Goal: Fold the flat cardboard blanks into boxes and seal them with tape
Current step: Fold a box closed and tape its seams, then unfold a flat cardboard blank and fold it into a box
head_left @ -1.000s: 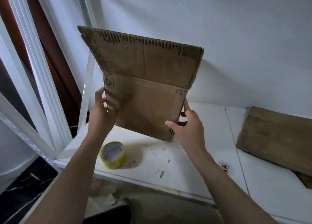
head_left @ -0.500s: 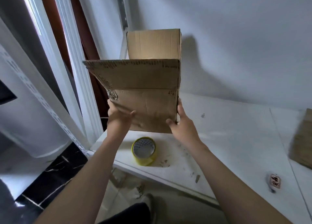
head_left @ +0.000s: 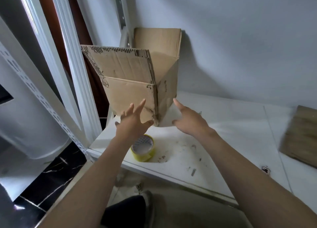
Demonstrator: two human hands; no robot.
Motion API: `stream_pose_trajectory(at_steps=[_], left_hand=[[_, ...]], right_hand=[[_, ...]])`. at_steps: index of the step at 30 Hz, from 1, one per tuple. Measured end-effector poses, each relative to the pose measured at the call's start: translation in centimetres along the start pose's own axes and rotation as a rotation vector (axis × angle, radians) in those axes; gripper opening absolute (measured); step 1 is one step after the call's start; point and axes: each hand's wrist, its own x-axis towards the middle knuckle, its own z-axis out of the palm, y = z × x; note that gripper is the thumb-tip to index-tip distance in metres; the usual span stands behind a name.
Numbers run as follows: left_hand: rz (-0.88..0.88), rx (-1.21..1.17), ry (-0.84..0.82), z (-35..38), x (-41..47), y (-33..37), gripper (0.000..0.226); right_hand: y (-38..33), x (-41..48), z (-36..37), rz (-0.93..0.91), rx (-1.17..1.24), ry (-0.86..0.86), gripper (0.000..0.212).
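Half a second ago both hands pinched the lower edges of the brown corrugated cardboard box [head_left: 137, 97]; now the left hand [head_left: 133, 121] and right hand [head_left: 189, 123] are off it, fingers spread wide, holding nothing. The box stands squared up on the white tabletop [head_left: 223, 133], just beyond the fingertips, flaps raised, so forming looks done and taping unstarted. Flap edges are ragged, flutes exposed; the walls are matte and creased, likely soft at the corners. The yellow roll of clear tape [head_left: 143, 148] lies below the left wrist. A flat brown cardboard blank [head_left: 301, 136], blurred, lies well right of the right hand.
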Motion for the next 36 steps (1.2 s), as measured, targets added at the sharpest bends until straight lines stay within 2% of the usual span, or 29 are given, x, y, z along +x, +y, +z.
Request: stream_pose_trajectory(at_steps=[6, 10, 18, 22, 25, 28, 30, 32, 34, 36], left_hand=[[0.266, 0.152, -0.034, 2.6, -5.0, 11.2, 0.085], [0.377, 0.193, -0.09, 6.4, -6.7, 18.1, 0.083], [0.605, 0.179, -0.335, 16.9, -9.3, 34.8, 0.086], [0.781, 0.149, -0.48, 21.2, -9.6, 42.0, 0.078], [0.95, 0.148, -0.492, 24.1, -10.6, 46.5, 0.071], [0.979, 0.252, -0.532, 26.3, -12.6, 50.5, 0.071], [1.006, 0.279, -0.561, 27.7, -13.3, 52.3, 0.089], [1.065, 0.295, -0.585, 28.3, -12.8, 53.2, 0.096], [1.064, 0.224, -0.679, 28.0, -11.5, 53.5, 0.085], [1.094, 0.204, -0.724, 26.8, -10.8, 54.1, 0.067]], right_hand=[[7.6, -7.8, -5.1, 0.156, -0.102, 0.137, 0.086], [13.8, -13.1, -8.4, 0.269, -0.117, 0.169, 0.086], [28.3, -24.2, -17.0, 0.534, -0.05, 0.259, 0.081], [34.1, -27.4, -19.0, 0.676, -0.097, 0.2, 0.073], [38.6, -29.0, -19.5, 0.717, -0.124, 0.192, 0.054], [40.0, -30.0, -20.4, 0.751, -0.118, 0.162, 0.046], [39.9, -30.3, -21.0, 0.771, -0.099, 0.171, 0.046], [39.9, -30.5, -21.5, 0.787, -0.083, 0.226, 0.049], [39.8, -30.8, -21.9, 0.786, -0.078, 0.264, 0.046], [39.4, -31.3, -22.4, 0.773, -0.077, 0.272, 0.034]])
